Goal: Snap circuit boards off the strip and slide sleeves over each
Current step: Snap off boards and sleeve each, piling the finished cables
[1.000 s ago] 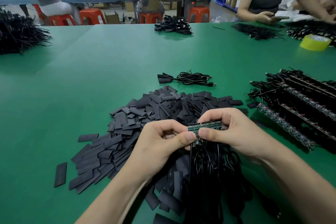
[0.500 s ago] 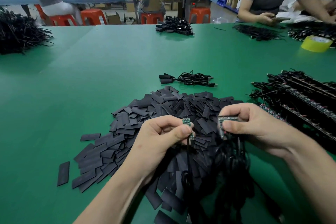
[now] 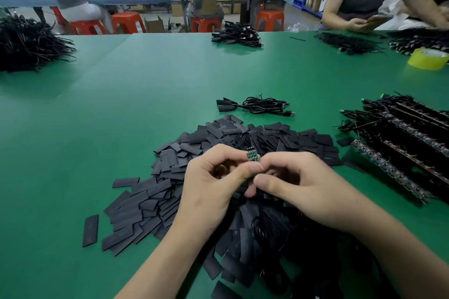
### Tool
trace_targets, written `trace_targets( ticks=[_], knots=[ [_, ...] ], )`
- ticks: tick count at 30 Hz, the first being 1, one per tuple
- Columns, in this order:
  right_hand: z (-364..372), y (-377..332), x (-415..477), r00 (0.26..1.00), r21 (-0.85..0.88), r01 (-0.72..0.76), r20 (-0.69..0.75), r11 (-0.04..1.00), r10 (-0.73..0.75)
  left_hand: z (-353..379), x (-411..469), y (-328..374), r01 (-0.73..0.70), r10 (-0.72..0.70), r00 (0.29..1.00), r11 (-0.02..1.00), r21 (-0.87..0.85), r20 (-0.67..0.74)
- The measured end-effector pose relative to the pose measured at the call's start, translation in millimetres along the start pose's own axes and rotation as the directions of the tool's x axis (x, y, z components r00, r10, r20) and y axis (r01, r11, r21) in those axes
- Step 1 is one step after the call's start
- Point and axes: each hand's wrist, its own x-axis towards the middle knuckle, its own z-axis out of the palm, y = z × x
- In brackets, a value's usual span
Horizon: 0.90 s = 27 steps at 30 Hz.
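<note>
Green matting covers the table (image 3: 121, 128). Over the black sleeve pile (image 3: 218, 143), the left hand (image 3: 213, 184) pinches a small circuit board (image 3: 252, 156). The right hand (image 3: 303, 184) curls beside it, its hold hidden. Board strips (image 3: 401, 153) lie right of the pile, a coiled cable (image 3: 262, 105) beyond it, and orange stools (image 3: 126, 20) farther beyond.

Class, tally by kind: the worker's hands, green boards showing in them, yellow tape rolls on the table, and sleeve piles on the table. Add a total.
Hands: 2 (left hand, right hand)
Green board: 1
Tape roll: 1
Sleeve pile: 1
Total: 5
</note>
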Motion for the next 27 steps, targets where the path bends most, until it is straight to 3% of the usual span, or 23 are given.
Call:
trace_targets(
  ticks=[3,4,6,8,10,11,13,15,16,18,19,27],
  knots=[
    [7,-3,1,1.000,0.359,-0.028,0.006,0.933,0.028,-6,3,-3,-0.067,0.067,0.998,0.978,0.199,0.004],
    [4,-6,1,0.998,0.488,-0.038,-0.019,0.872,0.054,-10,3,-6,-0.122,0.118,0.992,0.926,0.357,0.035],
    [-5,-6,-1,0.991,0.696,-0.020,-0.081,0.718,0.107,-16,4,-8,-0.223,0.168,0.975,0.715,0.663,0.147],
    [-19,-4,-3,0.983,0.853,0.043,-0.130,0.519,0.132,-19,3,-9,-0.275,0.152,0.961,0.553,0.787,0.230],
    [-32,-2,-4,0.976,0.899,0.074,-0.155,0.431,0.156,-19,2,-9,-0.302,0.151,0.953,0.487,0.820,0.261],
    [-37,0,-5,0.969,0.880,0.076,-0.176,0.468,0.172,-18,2,-9,-0.308,0.160,0.951,0.472,0.826,0.263],
    [-43,6,-6,0.947,0.742,0.052,-0.249,0.668,0.203,-19,3,-7,-0.303,0.184,0.952,0.462,0.834,0.244],
    [-40,13,-5,0.920,0.418,-0.031,-0.344,0.908,0.189,-22,5,-6,-0.278,0.192,0.958,0.446,0.851,0.213],
    [-36,15,-4,0.911,0.192,-0.078,-0.385,0.978,0.148,-23,5,-6,-0.268,0.191,0.960,0.428,0.863,0.203],
    [-26,18,-2,0.914,-0.179,-0.120,-0.405,0.976,0.038,-24,6,-6,-0.254,0.182,0.964,0.394,0.883,0.196],
    [-19,19,-1,0.921,-0.267,-0.122,-0.390,0.956,0.008,-24,6,-6,-0.253,0.180,0.964,0.384,0.888,0.197],
    [4,28,2,0.929,-0.239,-0.186,-0.357,0.953,0.092,-28,8,-6,-0.290,0.239,0.947,0.360,0.887,0.212]
  ],
)
